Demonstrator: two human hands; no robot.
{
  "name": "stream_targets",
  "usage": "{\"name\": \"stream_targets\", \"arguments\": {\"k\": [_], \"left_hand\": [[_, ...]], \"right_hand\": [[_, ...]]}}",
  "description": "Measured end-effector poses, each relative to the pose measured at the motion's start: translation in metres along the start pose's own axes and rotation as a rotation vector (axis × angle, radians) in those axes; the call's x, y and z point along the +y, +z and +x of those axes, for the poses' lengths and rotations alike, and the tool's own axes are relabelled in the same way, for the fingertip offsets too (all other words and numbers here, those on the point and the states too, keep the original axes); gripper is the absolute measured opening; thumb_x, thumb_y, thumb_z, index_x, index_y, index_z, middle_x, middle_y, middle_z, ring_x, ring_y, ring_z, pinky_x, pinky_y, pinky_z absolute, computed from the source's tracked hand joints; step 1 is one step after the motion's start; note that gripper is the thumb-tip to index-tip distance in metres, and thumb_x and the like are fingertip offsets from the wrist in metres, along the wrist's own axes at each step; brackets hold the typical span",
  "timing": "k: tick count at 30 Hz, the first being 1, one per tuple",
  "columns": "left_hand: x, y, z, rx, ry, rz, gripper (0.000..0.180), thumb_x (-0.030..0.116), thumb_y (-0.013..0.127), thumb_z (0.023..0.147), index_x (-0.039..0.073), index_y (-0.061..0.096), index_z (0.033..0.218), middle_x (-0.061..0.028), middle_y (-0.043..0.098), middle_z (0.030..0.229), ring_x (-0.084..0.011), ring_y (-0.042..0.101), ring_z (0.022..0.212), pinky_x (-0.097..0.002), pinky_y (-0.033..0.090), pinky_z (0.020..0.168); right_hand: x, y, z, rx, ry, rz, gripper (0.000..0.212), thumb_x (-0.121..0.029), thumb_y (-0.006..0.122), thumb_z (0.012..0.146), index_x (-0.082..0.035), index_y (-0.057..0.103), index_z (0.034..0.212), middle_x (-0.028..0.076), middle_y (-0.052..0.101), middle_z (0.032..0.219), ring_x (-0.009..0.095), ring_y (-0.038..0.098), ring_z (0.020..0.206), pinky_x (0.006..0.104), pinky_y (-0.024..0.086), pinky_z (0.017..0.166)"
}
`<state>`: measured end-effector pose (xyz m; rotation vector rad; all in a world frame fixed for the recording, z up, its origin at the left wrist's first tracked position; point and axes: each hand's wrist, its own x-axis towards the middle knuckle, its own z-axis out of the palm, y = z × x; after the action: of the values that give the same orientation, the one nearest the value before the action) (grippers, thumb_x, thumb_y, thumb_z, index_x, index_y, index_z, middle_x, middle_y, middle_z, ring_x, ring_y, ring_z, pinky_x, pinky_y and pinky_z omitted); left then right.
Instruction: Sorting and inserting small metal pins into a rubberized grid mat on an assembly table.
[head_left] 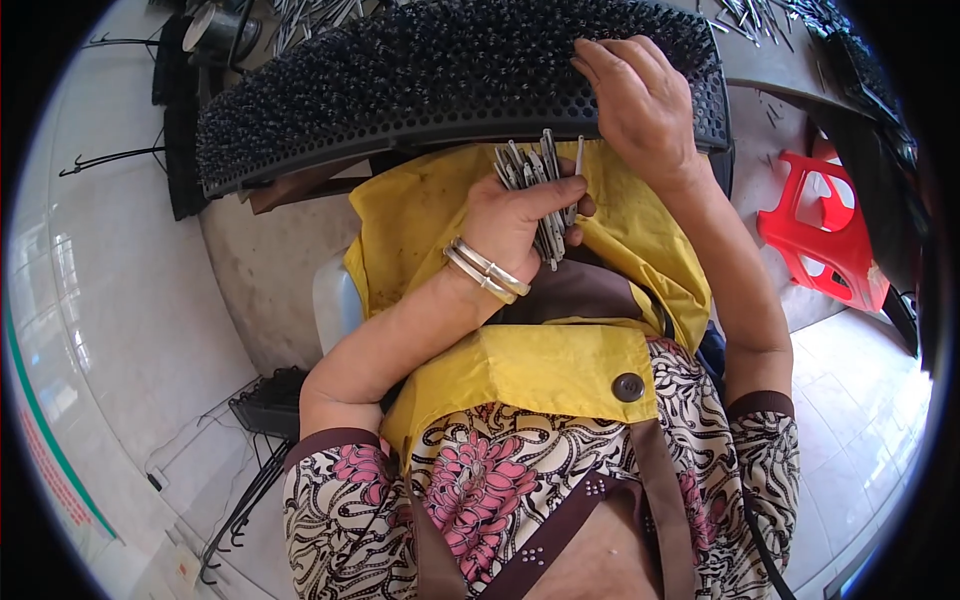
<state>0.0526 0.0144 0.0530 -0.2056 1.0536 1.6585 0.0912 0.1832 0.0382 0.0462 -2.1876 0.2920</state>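
My left hand [497, 225] is closed around a bundle of thin silvery metal rods [524, 168], held over my lap with the thumb across them. Their ends stick out on both sides of the fist. Ahead of it lies a long black perforated panel [712, 108], packed with upright small dark pieces [420, 75]. My right hand [645, 105] is over the panel's right part, fingers bent and drawn together near the dark pieces. Whatever is between those fingertips, if anything, is hidden.
More loose metal rods [305, 20] lie on the table behind the panel, beside a metal can [212, 32]. A red plastic stool [820, 225] stands at the right. A yellow apron [400, 205] covers my lap. Black wire hooks [110, 157] stick out at the left.
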Motion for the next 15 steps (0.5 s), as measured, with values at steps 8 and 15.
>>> {"name": "stream_targets", "arguments": {"k": [8,15], "left_hand": [[0.003,0.0,0.0,-0.037,-0.009,0.065,0.012,0.003,0.062,0.077,-0.001,0.058,0.088,-0.0088,0.061,0.077,-0.0191,0.061,0.067,-0.0282,0.046,0.048],[0.0,-0.001,0.0,-0.001,0.001,0.092,0.014,0.009,0.066,0.075,0.001,0.058,0.084,-0.0078,0.061,0.073,-0.0176,0.061,0.063,-0.0275,0.046,0.046]], "right_hand": [[-0.035,-0.026,-0.007,-0.191,0.467,0.172,0.014,-0.001,0.063,0.073,0.0,0.062,0.087,0.008,0.059,0.072,0.017,0.059,0.062,0.0221,0.045,0.055],[-0.038,-0.047,-0.006,-0.163,1.057,0.64,0.011,-0.003,0.065,0.076,0.001,0.063,0.086,0.0,0.062,0.072,0.003,0.054,0.065,0.0169,0.044,0.059]]}}
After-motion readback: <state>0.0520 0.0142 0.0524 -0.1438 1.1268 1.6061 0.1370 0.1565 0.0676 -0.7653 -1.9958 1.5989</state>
